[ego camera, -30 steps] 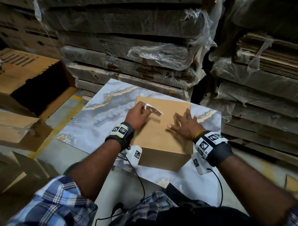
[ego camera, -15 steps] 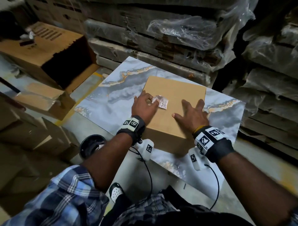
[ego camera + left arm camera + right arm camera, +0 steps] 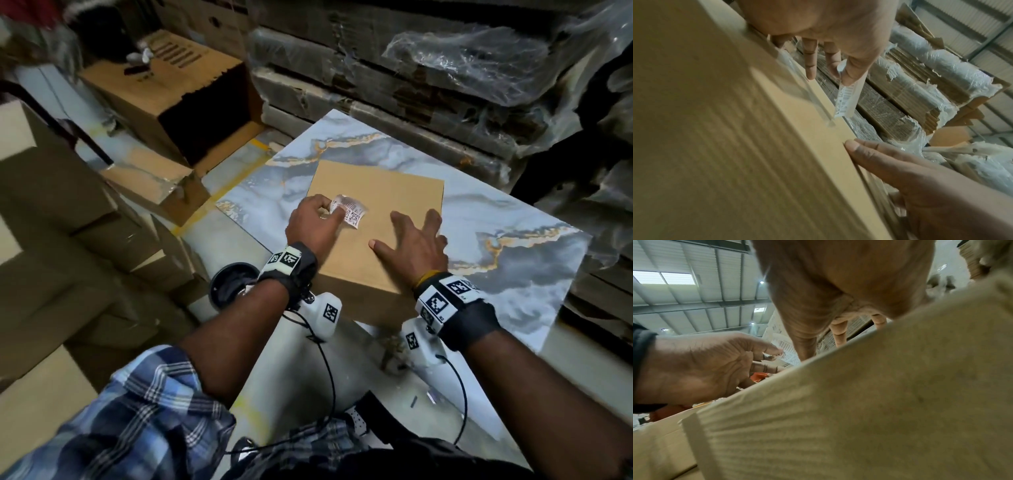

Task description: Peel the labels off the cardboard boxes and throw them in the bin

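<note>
Hands at work over a plain brown cardboard box, seen from above in the head view. It lies flat at the centre of the frame on a grey, gold-veined marble-patterned slab that serves as the bench.

The left hand pinches a small white printed paper label between thumb and forefinger, its other fingers loosely curled. The label curls upward from the box's upper left area. In the left wrist view the label hangs from the fingertips, and its lower corner looks close to the cardboard; whether that corner is stuck or free cannot be told.

The right hand lies flat on the box lid, fingers spread and straight, pressing down and gripping nothing. It sits just right of the label, near but apart from the left hand.

A round dark bin shows at centre left, on the floor just below and left of the left wrist, partly hidden by the forearm. The bin lies toward the viewer and leftward from the label, so the left hand is much the nearer one. Dropping the label probably means drawing the left hand back and down.

Plastic-wrapped stacks of flattened cardboard fill the upper right.
</note>
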The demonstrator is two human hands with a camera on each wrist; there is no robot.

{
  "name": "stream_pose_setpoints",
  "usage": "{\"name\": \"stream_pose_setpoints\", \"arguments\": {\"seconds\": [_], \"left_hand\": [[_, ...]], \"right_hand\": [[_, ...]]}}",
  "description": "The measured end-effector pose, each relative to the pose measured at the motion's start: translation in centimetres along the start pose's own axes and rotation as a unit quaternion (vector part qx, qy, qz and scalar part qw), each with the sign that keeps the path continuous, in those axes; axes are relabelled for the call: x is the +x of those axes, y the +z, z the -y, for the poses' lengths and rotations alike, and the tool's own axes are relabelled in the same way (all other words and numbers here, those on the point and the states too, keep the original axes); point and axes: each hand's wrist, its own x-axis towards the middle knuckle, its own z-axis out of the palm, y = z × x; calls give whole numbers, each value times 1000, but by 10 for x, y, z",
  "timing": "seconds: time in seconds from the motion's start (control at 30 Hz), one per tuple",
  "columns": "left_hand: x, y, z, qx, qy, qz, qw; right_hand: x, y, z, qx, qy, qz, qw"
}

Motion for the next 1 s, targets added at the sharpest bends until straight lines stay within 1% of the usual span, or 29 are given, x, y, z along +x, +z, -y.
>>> {"name": "stream_pose_setpoints", "arguments": {"seconds": [0.1, 0.2, 0.33, 0.4, 0.53, 0.67, 0.83, 0.93, 1.0], "left_hand": [[-19, -38, 22, 14, -13, -53, 998], [-44, -82, 56, 20, -19, -110, 994], [-83, -156, 106, -9, -37, -188, 981], [-100, -184, 117, 9, -46, -202, 978], [-154, -255, 152, 19, -83, -243, 966], [-207, -314, 169, 2, -113, -306, 945], [-270, -373, 204, -40, -124, -365, 922], [-299, -402, 223, -63, -117, -418, 899], [-312, -420, 233, -75, -125, -446, 883]], "right_hand": [[-18, 19, 31, 1, -35, 13, 999], [-43, 45, 66, -7, -82, 32, 996], [-89, 81, 127, -19, -156, 58, 986], [-107, 87, 151, -16, -181, 72, 981], [-161, 112, 209, -36, -251, 115, 960], [-215, 123, 253, -41, -314, 137, 939], [-277, 140, 300, -70, -397, 168, 900], [-306, 159, 326, -77, -434, 202, 875], [-322, 171, 344, -81, -457, 215, 859]]}}
